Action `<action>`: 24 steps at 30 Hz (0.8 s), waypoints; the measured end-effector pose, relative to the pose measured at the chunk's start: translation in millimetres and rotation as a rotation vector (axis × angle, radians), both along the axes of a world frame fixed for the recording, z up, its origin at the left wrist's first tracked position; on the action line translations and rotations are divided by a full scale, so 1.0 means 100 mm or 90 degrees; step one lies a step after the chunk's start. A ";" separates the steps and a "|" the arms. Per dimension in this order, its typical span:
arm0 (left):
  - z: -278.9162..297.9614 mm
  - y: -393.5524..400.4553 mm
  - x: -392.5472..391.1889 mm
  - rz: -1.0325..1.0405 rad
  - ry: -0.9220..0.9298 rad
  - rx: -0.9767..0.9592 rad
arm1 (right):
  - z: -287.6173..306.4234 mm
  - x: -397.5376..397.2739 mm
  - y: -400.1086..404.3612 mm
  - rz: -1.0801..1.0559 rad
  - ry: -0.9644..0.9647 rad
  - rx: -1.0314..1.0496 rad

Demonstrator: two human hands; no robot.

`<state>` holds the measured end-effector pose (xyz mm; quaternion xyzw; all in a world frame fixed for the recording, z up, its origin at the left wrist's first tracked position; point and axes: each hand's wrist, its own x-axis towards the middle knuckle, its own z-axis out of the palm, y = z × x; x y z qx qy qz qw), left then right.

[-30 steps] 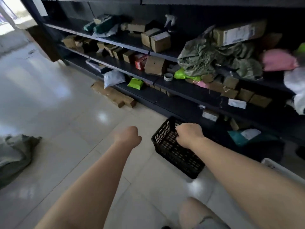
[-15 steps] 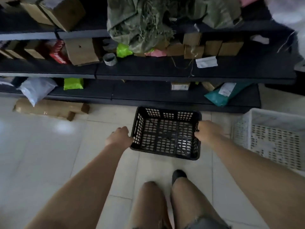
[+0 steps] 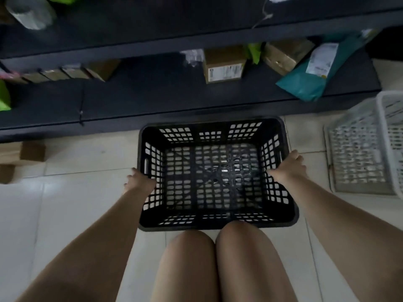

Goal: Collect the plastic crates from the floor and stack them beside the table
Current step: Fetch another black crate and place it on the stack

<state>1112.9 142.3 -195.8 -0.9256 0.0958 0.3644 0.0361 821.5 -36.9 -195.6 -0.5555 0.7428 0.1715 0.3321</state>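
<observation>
on the pale tiled floor (image 3: 65, 192), directly before the front edge of a dark low shelf unit (image 3: 152, 99), sits an empty black plastic crate (image 3: 213, 177) with perforated walls and base, seen from above. floor tiles show through its grid. a white plastic crate (image 3: 366, 149) stands on the floor near the black one, to its right, at the shelf's right end; its far side runs out of view. the two crates are apart.

shelf contents: a cardboard box with a printed label (image 3: 224, 64) near the middle of the lower board; a teal mailer bag (image 3: 311, 77) with a white label lying at the board's right front corner, overhanging the edge; a second brown box (image 3: 285, 53) behind it; a row of small brown boxes (image 3: 65, 71) toward the left; green packets at the far left edge. brown cardboard pieces (image 3: 19, 155) lie on the floor at the left, just beside the shelf base.

hand pose: left hand (image 3: 139, 182) is clasped over the rim of the black crate's left side wall, with the thumb inside and the fingers outside. right hand (image 3: 287, 168) is clasped over the rim of the right side wall in the same manner. both forearms extend forward and downward, roughly symmetrical. two bare knees (image 3: 211, 243) sit together at the crate's near edge, touching or just short of its rim. whether the crate's base rests on the floor or is raised cannot be told.
</observation>
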 end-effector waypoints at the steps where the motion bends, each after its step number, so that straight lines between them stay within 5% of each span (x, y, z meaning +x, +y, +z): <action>1: -0.17 -0.01 0.04 0.029 0.012 -0.015 | -0.14 0.01 -0.01 -0.034 -0.001 0.005; 6: -0.54 0.06 0.23 0.072 0.015 -0.010 | -0.45 -0.03 -0.11 -0.151 -0.007 -0.037; 10: -0.31 0.11 0.33 0.076 -0.008 -0.039 | -0.21 -0.07 -0.15 -0.157 0.002 -0.028; 24: 2.97 0.30 0.34 -0.089 -0.070 -0.119 | 3.03 -0.48 0.36 -0.142 0.000 -0.120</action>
